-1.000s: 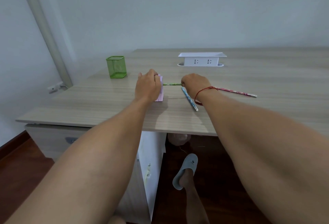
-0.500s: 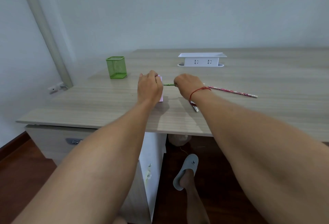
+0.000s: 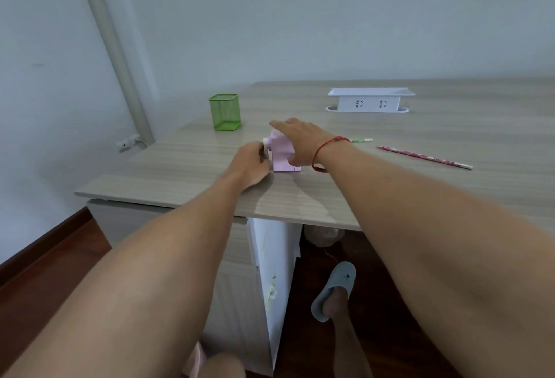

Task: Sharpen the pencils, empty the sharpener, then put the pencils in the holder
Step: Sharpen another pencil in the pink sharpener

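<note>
Both hands on pink sharpener (image 3: 282,154), front-left of surface (image 3: 420,185)

Your R hand (image 3: 301,140) lies over the sharpener top, fingers spread flat, thumb down its near side, so grip is wide and pressing on the body, red string on that wrist. Your L hand (image 3: 250,164) is at the sharpener's left end by the round crank part, fingers curled in; can't tell if they actually clamp it. Green pencil (image 3: 360,139) pokes out from behind R wrist, lying on surface just right of the sharpener; can't tell if it's seated in it. Pink pencil (image 3: 425,157) lies flat further right, apart from both hands. Green mesh holder (image 3: 225,112) stands upright behind-left of sharpener, near but not touching. White socket box (image 3: 371,100) far back
</note>
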### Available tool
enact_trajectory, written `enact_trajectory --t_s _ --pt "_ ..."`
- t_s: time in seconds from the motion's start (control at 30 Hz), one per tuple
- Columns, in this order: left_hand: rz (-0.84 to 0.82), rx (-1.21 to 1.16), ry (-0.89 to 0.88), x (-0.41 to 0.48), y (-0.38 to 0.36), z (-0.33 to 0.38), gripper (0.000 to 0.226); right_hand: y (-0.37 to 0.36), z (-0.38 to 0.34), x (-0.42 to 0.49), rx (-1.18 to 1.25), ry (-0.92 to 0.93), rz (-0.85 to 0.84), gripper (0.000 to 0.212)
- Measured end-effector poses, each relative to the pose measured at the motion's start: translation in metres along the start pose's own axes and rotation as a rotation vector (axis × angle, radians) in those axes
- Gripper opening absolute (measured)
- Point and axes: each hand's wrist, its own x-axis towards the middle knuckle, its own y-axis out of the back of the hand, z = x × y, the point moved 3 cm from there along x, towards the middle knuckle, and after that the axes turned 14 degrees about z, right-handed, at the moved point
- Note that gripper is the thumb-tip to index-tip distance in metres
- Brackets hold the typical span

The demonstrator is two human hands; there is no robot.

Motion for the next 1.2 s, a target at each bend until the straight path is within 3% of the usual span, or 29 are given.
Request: enact_trajectory --t_s 0.3,0.57,0.67,0.87,1.2 --pt "-0.047 0.338 -0.215 0.008 0.002 -0.009 0.024 -0.017 -0.012 0.016 -0.024 -0.096 0.042 0.054" --pt "-0.151 0.62 -0.439 0.015 0.01 0.0 0.029 -0.016 -0.021 0.016 -0.049 -0.122 0.084 0.04" --pt "-0.08 0.704 -0.575 0.027 0.02 0.006 0.022 -0.016 -0.022 0.012 -0.034 -0.133 0.094 0.04" --pt "0.047 0.704 -0.69 0.046 0.036 0.021 0.025 -0.008 -0.021 0.009 -0.071 -0.123 0.089 0.041" --pt "0.101 0.484 -0.625 0.011 0.054 0.024 0.021 -0.002 -0.029 0.012 -0.133 -0.172 0.03 0.045"
